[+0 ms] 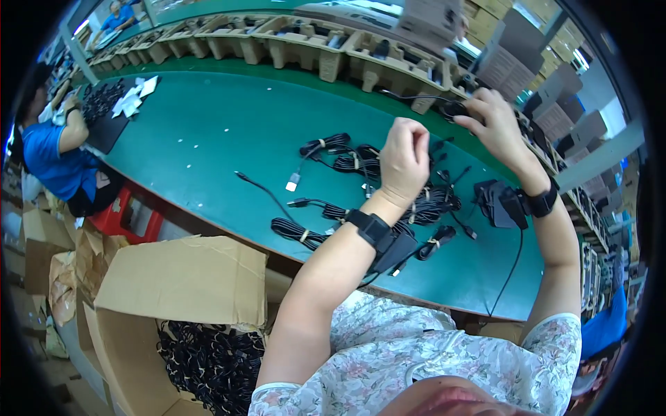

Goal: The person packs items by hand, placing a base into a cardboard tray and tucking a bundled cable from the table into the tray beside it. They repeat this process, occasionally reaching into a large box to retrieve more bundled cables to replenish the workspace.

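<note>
My right hand (494, 128) reaches over the far edge of the table, thumb and fingers closed on a black cable (454, 109). A loose length of it runs off to the left, in front of a moulded tray. Over the middle of the table, my left hand (405, 158) is curled with its fingertips folded in; anything inside is hidden. Below and around it lies a pile of coiled black cables (433, 202), tied with pale bands. One coil with a USB plug (292, 182) lies left of the pile. Black devices are strapped to both my wrists.
Moulded cardboard trays (298, 43) holding black parts line the table's (222, 152) far side. A carton (180, 277) full of black cables stands at lower left. A person in blue (59, 156) sits at the left end. Upright printed boxes (510, 62) stand at far right.
</note>
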### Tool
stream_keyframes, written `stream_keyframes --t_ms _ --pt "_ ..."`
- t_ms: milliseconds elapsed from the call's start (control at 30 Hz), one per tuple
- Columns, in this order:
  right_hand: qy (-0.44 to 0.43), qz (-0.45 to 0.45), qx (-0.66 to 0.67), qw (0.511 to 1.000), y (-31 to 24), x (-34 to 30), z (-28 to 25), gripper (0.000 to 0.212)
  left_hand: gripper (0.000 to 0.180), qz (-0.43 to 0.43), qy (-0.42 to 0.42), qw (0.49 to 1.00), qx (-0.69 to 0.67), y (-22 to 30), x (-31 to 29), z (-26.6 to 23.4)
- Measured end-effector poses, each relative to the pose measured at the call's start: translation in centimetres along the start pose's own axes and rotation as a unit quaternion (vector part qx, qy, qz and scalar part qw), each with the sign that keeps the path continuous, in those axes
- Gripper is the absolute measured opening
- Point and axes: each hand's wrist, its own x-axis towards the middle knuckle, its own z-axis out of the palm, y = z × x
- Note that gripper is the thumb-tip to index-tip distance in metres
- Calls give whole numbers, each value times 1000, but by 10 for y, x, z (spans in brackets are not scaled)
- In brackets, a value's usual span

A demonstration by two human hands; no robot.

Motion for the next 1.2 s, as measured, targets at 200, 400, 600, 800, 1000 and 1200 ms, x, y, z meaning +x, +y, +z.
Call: stream_keyframes --t_ms 200,400,600,800,1000,1200 --pt "-121 78 259 955 -15 -13 -13 18 33 137 60 972 180 16 13 -10" --pt "-132 244 497 822 -20 -8 0 13 25 -191 -204 902 -329 -14 -9 18" --pt "23 -45 171 984 -41 9 6 24 35 -398 -246 757 -456 -3 -11 18" --pt "-173 -105 210 957 -27 -11 6 34 36 -450 -276 719 -452 -7 -9 4" --pt "-224 29 248 942 -24 -31 0 37 36 -425 -258 779 -382 6 -1 7" --pt "-188 33 293 937 -23 -31 8 31 28 -376 -229 835 -329 -11 -4 3"
